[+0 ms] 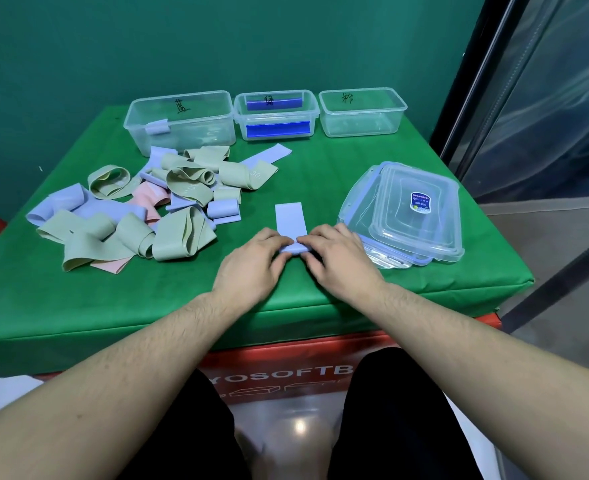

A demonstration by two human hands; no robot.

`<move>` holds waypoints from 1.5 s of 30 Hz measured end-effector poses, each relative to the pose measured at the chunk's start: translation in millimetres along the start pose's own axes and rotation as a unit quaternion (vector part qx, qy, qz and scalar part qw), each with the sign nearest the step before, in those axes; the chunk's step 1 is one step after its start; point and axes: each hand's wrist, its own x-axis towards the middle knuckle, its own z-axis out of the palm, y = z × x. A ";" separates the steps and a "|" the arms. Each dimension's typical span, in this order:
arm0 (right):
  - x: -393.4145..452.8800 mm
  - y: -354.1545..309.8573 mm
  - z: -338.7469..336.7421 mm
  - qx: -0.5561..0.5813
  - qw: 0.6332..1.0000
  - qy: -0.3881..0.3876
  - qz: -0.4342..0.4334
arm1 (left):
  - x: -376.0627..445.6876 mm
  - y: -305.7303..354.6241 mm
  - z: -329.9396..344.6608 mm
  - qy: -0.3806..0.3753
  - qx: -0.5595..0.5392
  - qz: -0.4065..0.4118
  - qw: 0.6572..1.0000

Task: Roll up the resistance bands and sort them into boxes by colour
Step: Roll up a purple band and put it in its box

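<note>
A light blue resistance band point(289, 219) lies flat on the green table, its near end curled into a small roll. My left hand point(253, 263) and my right hand point(338, 258) pinch that roll from either side with curled fingers. A pile of loose bands point(140, 209) in pale green, light blue and pink lies to the left. Three clear boxes stand at the back: the left box point(182, 123) holds one rolled blue band point(157, 127), the middle box point(276, 114) has blue clips, the right box point(362, 112) holds nothing.
A stack of clear plastic lids point(410, 216) lies right of my hands, close to the right hand. The green table cover point(78, 306) ends just before my forearms. A dark glass panel stands at the right.
</note>
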 end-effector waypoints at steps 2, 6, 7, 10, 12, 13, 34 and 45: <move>-4.3 -0.8 -1.8 0.012 1.000 0.006 -0.003 | -4.1 -2.6 -1.6 0.000 -0.016 0.011 1.000; -23.1 -1.3 -6.6 0.039 0.999 0.013 -0.024 | -20.3 -7.2 -4.1 -0.002 -0.045 0.052 0.998; -28.6 -1.4 -7.4 0.042 0.999 0.012 -0.028 | -25.4 -7.6 -4.2 -0.001 -0.050 0.056 0.997; -41.8 -2.9 -8.9 0.045 0.998 0.010 -0.038 | -39.5 -7.3 -2.5 0.008 -0.060 0.061 0.996; -45.4 -3.6 -9.4 0.046 0.998 0.011 -0.034 | -42.3 -6.1 -1.9 0.007 -0.065 0.061 0.996; -45.6 -4.0 -9.5 0.047 0.998 0.010 -0.028 | -41.6 -5.4 -1.5 0.004 -0.066 0.059 0.996; -32.0 -7.3 -5.8 -0.012 1.000 0.009 -0.003 | -31.1 1.6 1.5 0.030 -0.029 0.010 0.999; -22.4 -7.8 -6.5 -0.005 0.999 0.024 -0.023 | -19.3 2.2 -2.7 -0.023 0.048 0.017 0.998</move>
